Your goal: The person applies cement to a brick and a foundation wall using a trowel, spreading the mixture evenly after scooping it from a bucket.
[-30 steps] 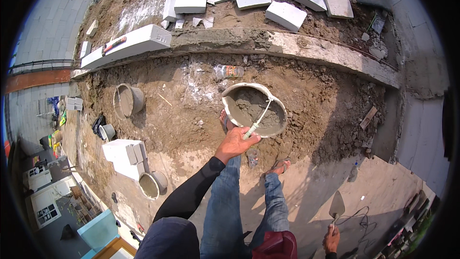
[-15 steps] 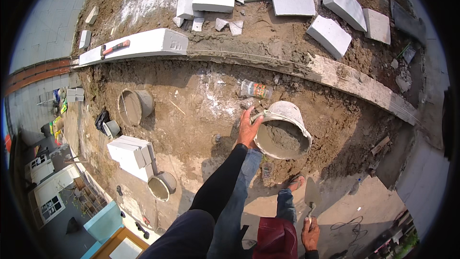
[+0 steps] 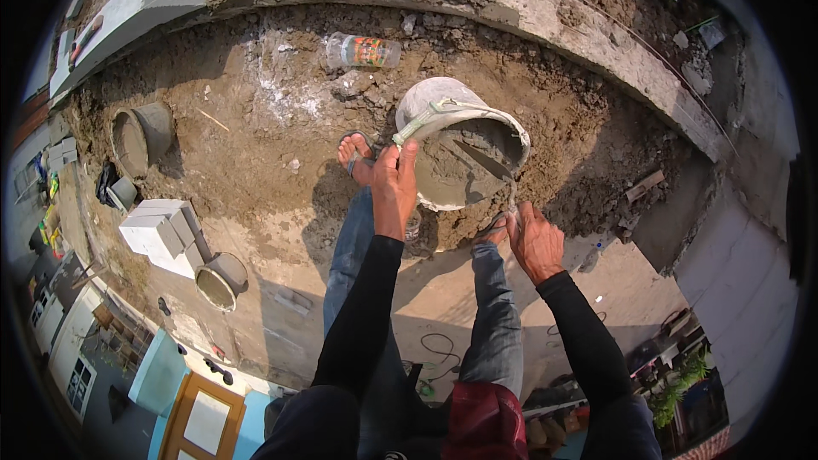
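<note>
A mortar-smeared bucket (image 3: 439, 94) stands tilted toward me, with grey wet mortar (image 3: 443, 172) inside. My left hand (image 3: 394, 192) is closed on its left rim, where the handle (image 3: 417, 125) meets my fingers. In my right hand (image 3: 535, 243) is the handle of a trowel (image 3: 483, 158). Its pointed blade lies in the mortar, partly sunk. My bare feet in sandals are on either side: one foot (image 3: 356, 157) left of the bucket, the other partly hidden behind my right hand.
Beyond the bucket lies a clear plastic jar (image 3: 365, 51). A low mortar-topped wall (image 3: 588, 38) curves across the far side, carrying a white block (image 3: 162, 2) and a hammer (image 3: 85, 38). Leftward stand a bucket (image 3: 158, 132), stacked white blocks (image 3: 162, 234) and another bucket (image 3: 223, 279).
My right hand has come up from low right and put the trowel into the bucket's mortar. My left hand stays at the bucket's left rim. The view has tipped down and shifted right.
</note>
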